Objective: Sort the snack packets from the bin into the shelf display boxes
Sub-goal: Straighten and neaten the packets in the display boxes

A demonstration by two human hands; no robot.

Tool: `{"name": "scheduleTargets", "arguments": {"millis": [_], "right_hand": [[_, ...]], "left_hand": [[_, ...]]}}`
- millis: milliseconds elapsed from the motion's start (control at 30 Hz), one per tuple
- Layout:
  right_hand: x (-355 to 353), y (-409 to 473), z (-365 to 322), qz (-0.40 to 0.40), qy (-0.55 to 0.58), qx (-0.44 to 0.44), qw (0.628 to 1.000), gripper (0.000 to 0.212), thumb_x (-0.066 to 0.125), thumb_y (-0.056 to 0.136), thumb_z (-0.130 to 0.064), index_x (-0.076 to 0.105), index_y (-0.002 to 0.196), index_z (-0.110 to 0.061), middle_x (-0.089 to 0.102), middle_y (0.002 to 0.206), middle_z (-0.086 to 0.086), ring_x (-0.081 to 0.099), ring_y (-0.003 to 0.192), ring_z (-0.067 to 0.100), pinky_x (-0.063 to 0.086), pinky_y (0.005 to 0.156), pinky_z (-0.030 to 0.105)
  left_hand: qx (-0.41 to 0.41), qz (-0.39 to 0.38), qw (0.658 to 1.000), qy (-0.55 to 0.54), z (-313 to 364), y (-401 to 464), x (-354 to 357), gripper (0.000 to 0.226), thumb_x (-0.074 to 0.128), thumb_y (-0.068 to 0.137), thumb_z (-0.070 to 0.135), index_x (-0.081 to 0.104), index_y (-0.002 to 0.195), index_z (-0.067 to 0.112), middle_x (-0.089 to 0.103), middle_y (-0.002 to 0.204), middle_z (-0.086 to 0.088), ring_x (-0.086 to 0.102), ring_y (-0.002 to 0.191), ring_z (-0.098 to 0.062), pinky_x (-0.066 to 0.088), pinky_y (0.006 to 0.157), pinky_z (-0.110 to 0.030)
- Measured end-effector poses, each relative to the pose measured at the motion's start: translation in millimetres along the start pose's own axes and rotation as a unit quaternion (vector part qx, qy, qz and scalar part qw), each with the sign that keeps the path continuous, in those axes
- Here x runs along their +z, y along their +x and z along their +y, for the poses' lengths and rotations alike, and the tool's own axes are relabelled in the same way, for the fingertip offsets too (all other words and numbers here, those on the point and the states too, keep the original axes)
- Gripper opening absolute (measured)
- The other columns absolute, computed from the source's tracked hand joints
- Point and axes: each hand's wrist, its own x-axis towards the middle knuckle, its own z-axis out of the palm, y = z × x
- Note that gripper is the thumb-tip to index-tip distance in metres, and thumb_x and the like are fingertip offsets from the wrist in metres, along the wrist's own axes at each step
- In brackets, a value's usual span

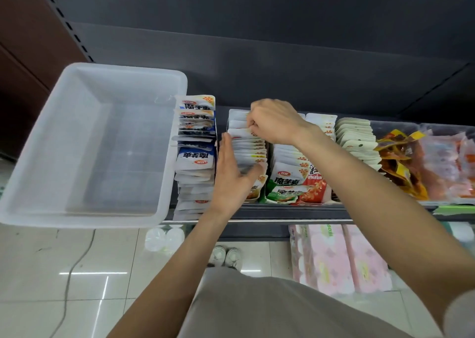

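Note:
A translucent white bin [51, 142] sits on the shelf at the left, with no packets inside. To its right stand rows of snack packets in display boxes: a blue-and-white row [195, 157], a white row [250, 147], a green row [285, 181] and a red row [317, 183]. My left hand [231, 175] lies flat with straight fingers against the left side of the white row. My right hand [273, 122] is curled over the far end of that row, fingertips pinching the top edges of the white packets there.
More white packets [357, 142] and loose orange-red snack bags [421, 163] fill the shelf to the right. Pink tissue packs [339, 258] and clear bottles [164, 237] sit on the lower level. The tiled floor, my shoes and a cable are below.

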Motion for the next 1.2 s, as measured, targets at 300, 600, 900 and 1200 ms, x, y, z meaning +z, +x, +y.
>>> {"name": "scheduleTargets", "arguments": {"millis": [300,600,900,1200], "right_hand": [[-9.1,8.9,3.1,-0.061,0.069,0.034,0.995,0.020,0.052,0.086,-0.015,0.070,0.083,-0.009,0.067,0.079,0.006,0.061,0.080,0.029,0.045,0.062,0.035],[-13.5,7.9,2.3,-0.027,0.036,0.014,0.999,0.015,0.056,0.083,-0.016,0.064,0.071,-0.022,0.058,0.069,-0.009,0.057,0.073,0.020,0.035,0.060,0.028],[-0.1,-19.6,0.6,0.136,0.140,0.158,0.968,0.029,0.046,0.091,-0.007,0.064,0.114,-0.013,0.063,0.112,0.006,0.061,0.099,0.026,0.048,0.083,0.035],[30.6,-53.3,-42.3,0.099,0.186,0.138,0.968,0.045,0.031,0.103,-0.022,0.031,0.147,-0.015,0.000,0.160,-0.002,0.001,0.146,0.013,0.011,0.117,0.026]], "left_hand": [[0.003,0.011,1.000,0.008,-0.7,5.4,0.2,0.087,0.062,0.089,0.030,0.001,0.151,0.023,-0.001,0.159,0.009,0.001,0.144,-0.006,0.011,0.119,-0.036],[0.034,0.011,0.998,0.042,-0.6,10.1,-1.4,0.077,0.055,0.093,0.025,0.005,0.151,0.018,0.005,0.159,0.007,0.002,0.144,-0.006,0.009,0.118,-0.029],[-0.011,0.021,0.999,-0.036,4.6,27.7,0.7,0.077,0.054,0.094,0.025,0.003,0.151,0.029,0.011,0.158,0.010,0.014,0.143,-0.009,0.021,0.117,-0.040],[0.026,0.024,0.997,-0.071,4.2,26.8,0.5,0.060,0.038,0.100,0.020,0.009,0.151,0.029,0.006,0.158,0.014,0.006,0.142,0.002,0.009,0.115,-0.023]]}}
